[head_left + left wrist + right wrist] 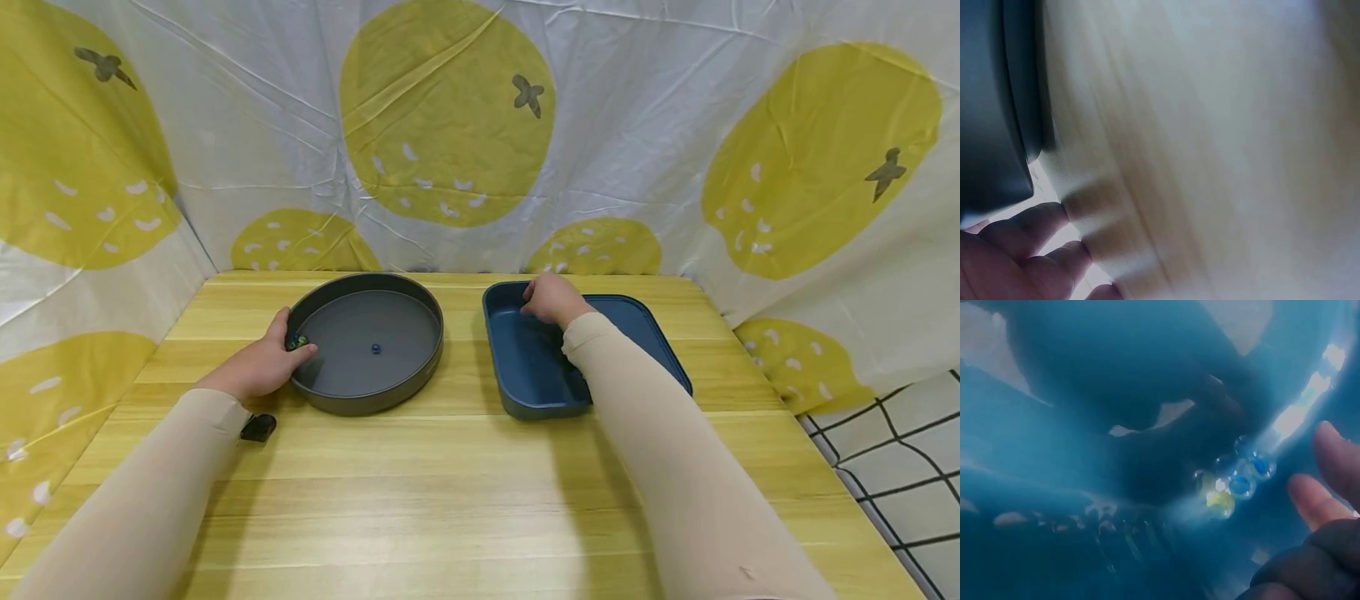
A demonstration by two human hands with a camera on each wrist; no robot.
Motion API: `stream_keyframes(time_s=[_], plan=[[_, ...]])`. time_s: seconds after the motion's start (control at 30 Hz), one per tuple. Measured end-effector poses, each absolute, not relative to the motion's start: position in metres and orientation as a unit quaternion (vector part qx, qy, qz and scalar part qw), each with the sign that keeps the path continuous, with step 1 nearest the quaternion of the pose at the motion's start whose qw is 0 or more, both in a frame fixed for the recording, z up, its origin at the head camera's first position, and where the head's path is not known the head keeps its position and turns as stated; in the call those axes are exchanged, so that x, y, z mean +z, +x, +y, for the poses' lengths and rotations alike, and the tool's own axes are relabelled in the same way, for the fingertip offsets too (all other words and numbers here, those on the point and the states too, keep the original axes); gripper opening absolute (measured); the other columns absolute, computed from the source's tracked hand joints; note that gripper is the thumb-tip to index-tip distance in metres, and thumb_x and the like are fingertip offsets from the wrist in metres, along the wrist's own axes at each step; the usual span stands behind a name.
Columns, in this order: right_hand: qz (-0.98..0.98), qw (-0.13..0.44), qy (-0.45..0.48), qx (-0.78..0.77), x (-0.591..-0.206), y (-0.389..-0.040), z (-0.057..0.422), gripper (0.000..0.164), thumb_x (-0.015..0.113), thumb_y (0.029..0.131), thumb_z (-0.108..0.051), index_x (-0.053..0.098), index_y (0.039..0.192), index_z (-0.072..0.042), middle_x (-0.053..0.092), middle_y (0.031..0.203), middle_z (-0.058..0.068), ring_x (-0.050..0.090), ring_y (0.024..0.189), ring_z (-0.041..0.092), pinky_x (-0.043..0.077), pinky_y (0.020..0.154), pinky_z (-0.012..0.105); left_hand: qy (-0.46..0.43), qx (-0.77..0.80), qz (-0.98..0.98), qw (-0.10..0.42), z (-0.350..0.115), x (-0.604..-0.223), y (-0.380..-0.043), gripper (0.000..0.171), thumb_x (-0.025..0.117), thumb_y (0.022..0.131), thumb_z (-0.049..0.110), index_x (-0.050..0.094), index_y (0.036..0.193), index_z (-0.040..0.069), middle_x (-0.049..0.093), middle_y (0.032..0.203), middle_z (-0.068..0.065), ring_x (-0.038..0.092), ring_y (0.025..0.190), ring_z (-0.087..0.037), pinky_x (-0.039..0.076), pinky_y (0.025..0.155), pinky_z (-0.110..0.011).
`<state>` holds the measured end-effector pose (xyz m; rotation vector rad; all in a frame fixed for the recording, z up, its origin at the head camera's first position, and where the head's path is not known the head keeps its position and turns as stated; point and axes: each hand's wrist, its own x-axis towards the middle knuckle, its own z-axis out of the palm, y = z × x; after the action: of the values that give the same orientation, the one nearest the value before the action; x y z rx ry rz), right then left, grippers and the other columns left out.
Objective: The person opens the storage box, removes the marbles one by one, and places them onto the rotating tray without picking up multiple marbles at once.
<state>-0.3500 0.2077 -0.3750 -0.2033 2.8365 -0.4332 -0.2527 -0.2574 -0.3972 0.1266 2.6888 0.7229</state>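
Observation:
My left hand (261,364) grips the left rim of a round dark grey pan (365,402), thumb over the wall and the other fingers outside. Beside that thumb, several small marbles (299,342) lie against the pan's inner wall. One dark blue marble (376,348) sits apart near the middle of its floor. My right hand (556,299) reaches down into a blue rectangular pan (525,367). In the right wrist view, its thumb and forefinger are apart beside several clear marbles (1240,484) with blue and yellow swirls, gathered in a corner. Nothing shows between those fingertips.
Both pans stand toward the back of a wooden table (420,500). A white curtain (622,150) with yellow fruit prints hangs behind and at the sides. A black wire grid (900,467) stands at the right. By my left wrist is a small black device (258,427).

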Motion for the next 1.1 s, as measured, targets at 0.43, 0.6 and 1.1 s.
stream_keyframes(time_s=[0.43,0.6,1.1], plan=[[0.950,0.148,-0.037,-0.273,-0.375,-0.354,0.205,0.039,0.070,0.102,-0.026,0.069,0.136,-0.007,0.065,0.143,0.017,0.062,0.130,0.037,0.052,0.110,0.051,0.036,0.247,0.952,0.178,-0.256,-0.393,-0.250,0.103,0.037,0.109,0.062,-0.028,0.162,0.003,0.008,0.168,-0.042,0.025,0.150,-0.064,0.026,0.120,-0.073],[0.954,0.160,-0.039,-0.250,-0.382,-0.356,0.206,0.040,0.069,0.104,-0.026,0.069,0.138,-0.005,0.064,0.146,0.017,0.061,0.133,0.037,0.051,0.111,0.051,0.038,0.244,0.953,0.177,-0.257,-0.396,-0.251,0.104,0.037,0.108,0.065,-0.027,0.162,0.003,0.010,0.167,-0.042,0.026,0.149,-0.064,0.026,0.121,-0.073],[0.931,0.195,-0.085,-0.297,-0.388,-0.351,0.212,0.036,0.072,0.101,-0.024,0.071,0.132,-0.007,0.067,0.138,0.015,0.066,0.112,0.034,0.058,0.096,0.046,0.038,0.251,0.951,0.178,-0.258,-0.396,-0.254,0.106,0.037,0.107,0.067,-0.029,0.162,0.005,0.009,0.168,-0.040,0.023,0.150,-0.064,0.024,0.121,-0.073]])
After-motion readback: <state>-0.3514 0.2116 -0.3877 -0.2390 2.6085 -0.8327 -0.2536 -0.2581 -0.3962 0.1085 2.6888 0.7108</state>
